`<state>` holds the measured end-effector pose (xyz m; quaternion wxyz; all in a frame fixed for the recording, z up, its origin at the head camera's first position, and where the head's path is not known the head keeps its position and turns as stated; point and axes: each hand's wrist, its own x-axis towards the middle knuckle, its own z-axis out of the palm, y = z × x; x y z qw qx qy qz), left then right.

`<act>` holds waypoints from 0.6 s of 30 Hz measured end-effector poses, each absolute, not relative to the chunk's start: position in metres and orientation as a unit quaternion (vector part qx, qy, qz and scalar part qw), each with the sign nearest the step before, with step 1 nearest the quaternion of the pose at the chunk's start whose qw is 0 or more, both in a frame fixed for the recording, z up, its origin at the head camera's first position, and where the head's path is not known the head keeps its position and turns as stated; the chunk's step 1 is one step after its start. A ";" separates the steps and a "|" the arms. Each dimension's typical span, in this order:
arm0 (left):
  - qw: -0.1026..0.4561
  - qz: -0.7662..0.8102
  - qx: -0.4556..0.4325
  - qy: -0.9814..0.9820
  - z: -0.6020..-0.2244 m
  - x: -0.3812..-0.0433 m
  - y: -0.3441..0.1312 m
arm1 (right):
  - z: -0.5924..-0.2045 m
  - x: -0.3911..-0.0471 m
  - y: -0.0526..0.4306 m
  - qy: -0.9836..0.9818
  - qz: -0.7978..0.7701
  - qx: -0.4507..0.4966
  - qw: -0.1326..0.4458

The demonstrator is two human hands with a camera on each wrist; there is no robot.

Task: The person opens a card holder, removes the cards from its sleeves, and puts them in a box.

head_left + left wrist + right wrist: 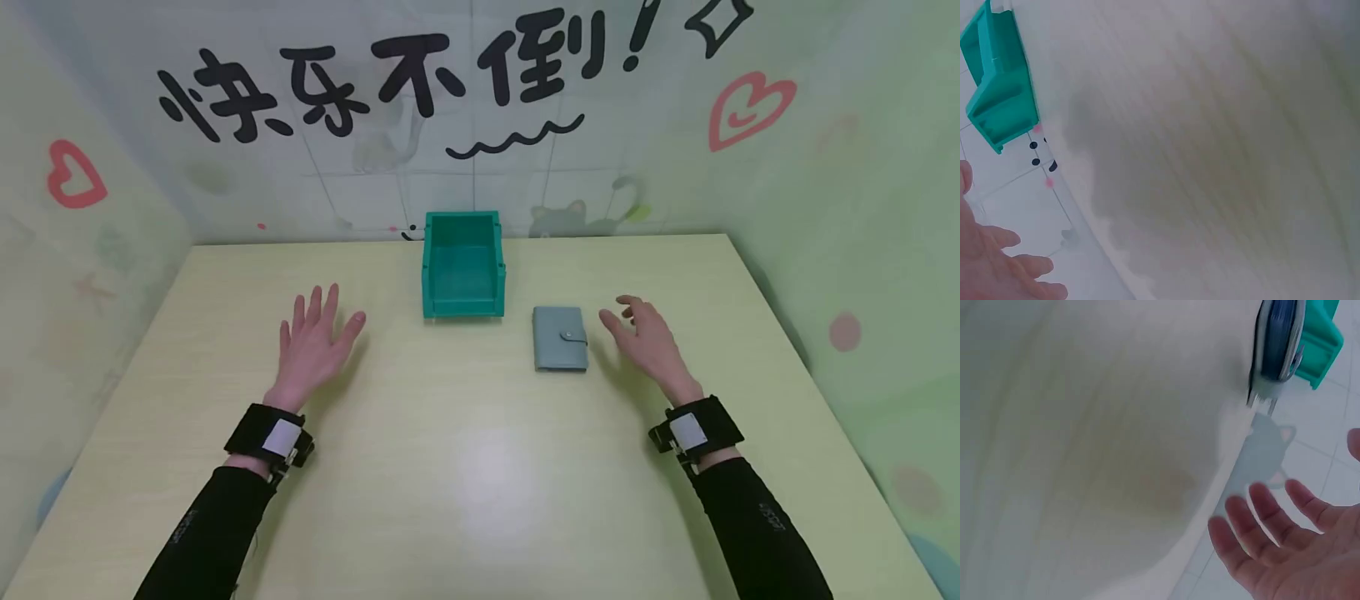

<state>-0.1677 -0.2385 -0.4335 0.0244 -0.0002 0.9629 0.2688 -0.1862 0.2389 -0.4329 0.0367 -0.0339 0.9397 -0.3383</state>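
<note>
A grey-blue wallet-like case point(560, 339) with a snap strap lies flat on the table, right of the middle. In the right wrist view the case point(1277, 340) shows edge-on. My right hand point(647, 340) hovers just to its right, fingers loosely bent and holding nothing. On the left side, my left hand point(311, 346) is spread over the table, fingers straight, with nothing in it. Between the hands, at the back of the table, sits a green open-topped bin point(463, 308). The left wrist view also catches this bin point(1007, 81) beyond the left fingers point(1035, 265).
The pale wooden table point(465, 467) ends at the back against a printed wall cloth point(360, 183) with large black characters. Cloth walls also flank it on both sides. Each wrist wears a black strap point(266, 433) with a small device.
</note>
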 end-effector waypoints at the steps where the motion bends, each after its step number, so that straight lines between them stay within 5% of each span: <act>1: 0.024 0.282 0.000 0.959 -0.433 -0.167 -0.237 | -0.433 -0.186 0.236 0.935 -0.350 -0.029 0.045; 18: 0.040 0.485 -0.005 0.874 -0.433 -0.153 -0.176 | -0.435 -0.181 0.195 0.943 -0.303 -0.010 0.133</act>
